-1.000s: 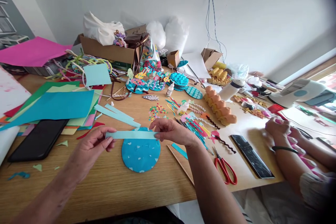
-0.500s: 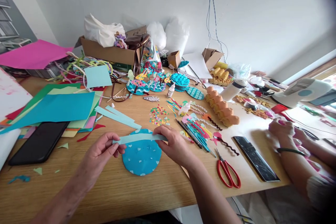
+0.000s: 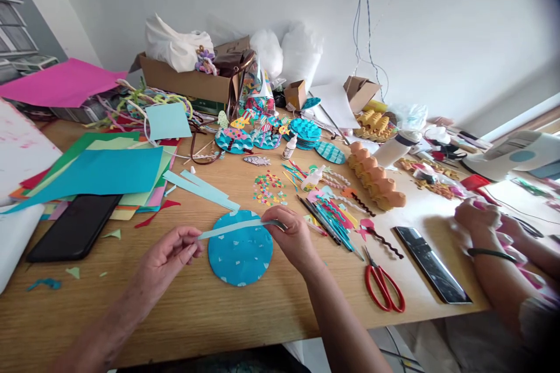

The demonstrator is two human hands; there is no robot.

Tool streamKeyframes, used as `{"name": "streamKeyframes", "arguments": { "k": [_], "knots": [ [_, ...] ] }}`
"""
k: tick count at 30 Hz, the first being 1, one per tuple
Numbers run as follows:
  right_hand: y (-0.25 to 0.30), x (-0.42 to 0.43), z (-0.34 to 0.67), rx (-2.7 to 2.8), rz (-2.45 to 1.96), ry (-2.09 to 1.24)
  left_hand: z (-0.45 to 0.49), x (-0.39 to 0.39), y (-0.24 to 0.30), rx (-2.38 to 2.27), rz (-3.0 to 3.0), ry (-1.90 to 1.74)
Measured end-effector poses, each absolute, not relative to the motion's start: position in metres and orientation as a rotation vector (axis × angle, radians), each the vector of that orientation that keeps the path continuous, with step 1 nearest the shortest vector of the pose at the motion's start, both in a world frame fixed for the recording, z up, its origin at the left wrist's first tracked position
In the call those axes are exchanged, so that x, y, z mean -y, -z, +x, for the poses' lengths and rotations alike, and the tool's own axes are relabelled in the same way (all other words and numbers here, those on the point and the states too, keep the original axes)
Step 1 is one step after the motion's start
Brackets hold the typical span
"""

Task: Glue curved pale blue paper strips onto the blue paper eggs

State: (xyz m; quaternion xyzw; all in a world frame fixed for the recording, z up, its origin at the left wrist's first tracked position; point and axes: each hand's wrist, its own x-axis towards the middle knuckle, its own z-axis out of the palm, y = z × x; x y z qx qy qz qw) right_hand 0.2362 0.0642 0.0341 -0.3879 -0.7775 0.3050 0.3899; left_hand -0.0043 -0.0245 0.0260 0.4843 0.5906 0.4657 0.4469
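Between my two hands a light-blue paper strip (image 3: pixel 231 228) is stretched nearly level. My left hand (image 3: pixel 177 253) pinches its left end, and my right hand (image 3: pixel 289 236) pinches the other end. Beneath the strip lies a blue paper disc (image 3: pixel 240 256) on the table, dotted with small pale bits. Just behind the disc are more light-blue paper strips (image 3: pixel 199 189), lying loose. A heap of coloured confetti (image 3: pixel 269 187) sits farther back.
Red-handled scissors (image 3: pixel 384 282) and a phone (image 3: pixel 431 265) lie on the right, near a co-worker's hands (image 3: pixel 479 218). Coloured paper sheets (image 3: pixel 100 172) and a black phone (image 3: pixel 76 227) are on the left. Glue bottles (image 3: pixel 289 147) and an egg carton (image 3: pixel 376 178) stand farther back.
The strip has turned more edge-on and looks narrower. Both hands still hold its ends. The whole view has shifted slightly.
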Motion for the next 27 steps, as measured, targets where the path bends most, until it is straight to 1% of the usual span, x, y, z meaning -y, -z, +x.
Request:
{"name": "streamKeyframes", "arguments": {
  "k": [6,11,17,22,27],
  "knots": [
    [-0.026,-0.069,0.233,2.006,-1.003,-0.754,-0.021,0.037,-0.016,-1.619,1.389,-1.187],
    [-0.029,-0.069,0.232,2.040,-0.946,-0.751,-0.025,0.042,-0.013,-1.740,1.813,-1.100],
    [-0.027,-0.068,0.233,2.021,-0.923,-0.708,-0.027,0.043,0.000,-1.675,2.215,-1.022],
    [-0.025,-0.066,0.229,2.013,-0.891,-0.638,-0.026,0.042,-0.001,-1.654,2.332,-1.015],
    [-0.022,-0.067,0.231,2.039,-0.869,-0.596,-0.020,0.036,-0.001,-1.590,2.465,-0.913]
  ]
}}
